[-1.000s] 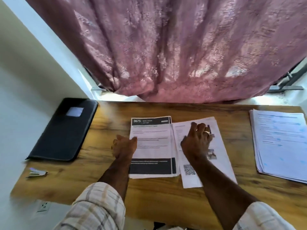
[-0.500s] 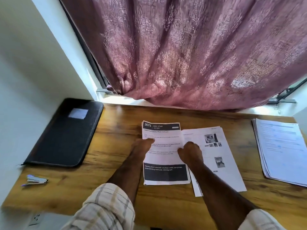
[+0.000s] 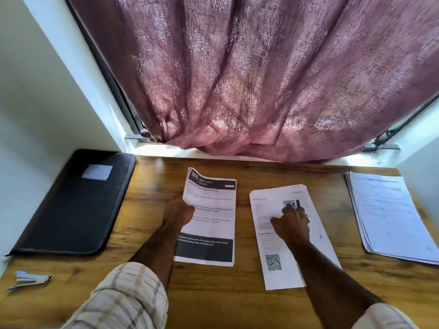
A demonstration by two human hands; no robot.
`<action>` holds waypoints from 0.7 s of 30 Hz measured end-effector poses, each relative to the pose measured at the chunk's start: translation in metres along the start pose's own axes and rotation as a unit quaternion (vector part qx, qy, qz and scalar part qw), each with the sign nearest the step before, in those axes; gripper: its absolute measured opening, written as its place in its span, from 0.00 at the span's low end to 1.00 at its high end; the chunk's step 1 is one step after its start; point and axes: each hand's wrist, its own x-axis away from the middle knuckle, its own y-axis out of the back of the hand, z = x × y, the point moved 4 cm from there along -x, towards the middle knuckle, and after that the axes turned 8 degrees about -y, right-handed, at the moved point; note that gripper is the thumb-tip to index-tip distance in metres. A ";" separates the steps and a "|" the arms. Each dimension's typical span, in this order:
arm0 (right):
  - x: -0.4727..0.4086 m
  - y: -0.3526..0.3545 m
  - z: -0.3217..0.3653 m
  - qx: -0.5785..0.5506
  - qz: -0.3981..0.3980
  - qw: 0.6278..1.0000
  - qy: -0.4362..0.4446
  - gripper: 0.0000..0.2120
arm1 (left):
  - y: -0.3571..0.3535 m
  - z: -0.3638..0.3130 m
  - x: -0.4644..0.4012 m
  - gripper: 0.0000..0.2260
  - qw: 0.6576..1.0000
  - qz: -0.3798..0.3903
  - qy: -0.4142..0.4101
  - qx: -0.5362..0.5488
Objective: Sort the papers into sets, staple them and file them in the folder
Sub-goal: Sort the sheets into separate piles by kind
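Sorting was underway: the left hand (image 3: 178, 211) gripped one set (image 3: 211, 222); the right hand (image 3: 291, 225), fingers curled, pressed another set (image 3: 280, 264). Stapler (image 3: 31, 279) and folder (image 3: 76, 203), left of both, untouched.

Wooden table (image 3: 249, 302) beneath a window, black folder (image 3: 71, 205) at nine o'clock, stapler (image 3: 31, 279) at eight, banded paper set (image 3: 211, 222) at centre, QR-coded sheets (image 3: 285, 257) just right, thick paper stack (image 3: 389, 214) at three

One head-worn wide-angle camera looks forward and down from close above the wooden desk (image 3: 237, 293), apparently facing the far curtain (image 3: 237, 79).
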 end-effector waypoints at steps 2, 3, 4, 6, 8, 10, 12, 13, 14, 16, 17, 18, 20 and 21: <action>-0.010 0.008 -0.013 0.014 -0.017 0.999 -0.023 0.29 | -0.003 -0.007 0.006 0.25 1.000 -0.014 0.011 0.001; -0.015 0.013 -0.020 0.021 -0.026 0.999 -0.038 0.29 | -0.006 -0.011 0.011 0.28 0.999 -0.028 0.035 -0.011; -0.019 0.017 -0.026 0.022 -0.037 0.998 -0.054 0.29 | -0.009 -0.013 0.018 0.32 0.996 -0.054 0.061 -0.047; -0.027 0.024 -0.041 0.008 -0.052 0.995 -0.081 0.29 | -0.009 -0.028 0.035 0.38 0.978 -0.113 0.060 -0.164; -0.035 0.029 -0.054 -0.005 -0.049 0.993 -0.103 0.31 | -0.021 -0.052 0.047 0.38 0.962 -0.133 -0.005 -0.240; -0.043 0.029 -0.066 -0.013 -0.036 0.993 -0.113 0.35 | -0.046 -0.082 0.061 0.31 0.972 -0.073 -0.060 -0.217; -0.050 0.028 -0.074 -0.025 -0.020 0.993 -0.114 0.38 | -0.081 -0.114 0.078 0.26 0.990 0.008 -0.052 -0.128; -0.053 0.029 -0.077 -0.034 -0.014 0.993 -0.111 0.39 | -0.099 -0.128 0.087 0.26 0.993 0.052 -0.041 -0.093; -0.054 0.031 -0.078 -0.042 -0.011 0.993 -0.106 0.39 | -0.115 -0.138 0.094 0.27 0.994 0.082 -0.029 -0.063; -0.063 0.029 -0.080 -0.052 0.020 0.995 -0.081 0.42 | -0.139 -0.155 0.103 0.29 0.993 0.112 -0.030 -0.029; -0.068 0.027 -0.080 -0.065 0.047 0.994 -0.068 0.44 | -0.146 -0.163 0.105 0.30 0.992 0.119 -0.035 -0.028; -0.075 0.024 -0.083 -0.084 0.073 0.992 -0.058 0.46 | -0.152 -0.169 0.107 0.31 0.991 0.127 -0.034 -0.039; -0.085 0.020 -0.089 -0.132 0.112 0.983 -0.060 0.44 | -0.160 -0.175 0.106 0.32 0.989 0.136 -0.022 -0.053; -0.086 0.020 -0.090 -0.151 0.133 0.978 -0.058 0.38 | -0.163 -0.177 0.105 0.33 0.989 0.140 -0.009 -0.050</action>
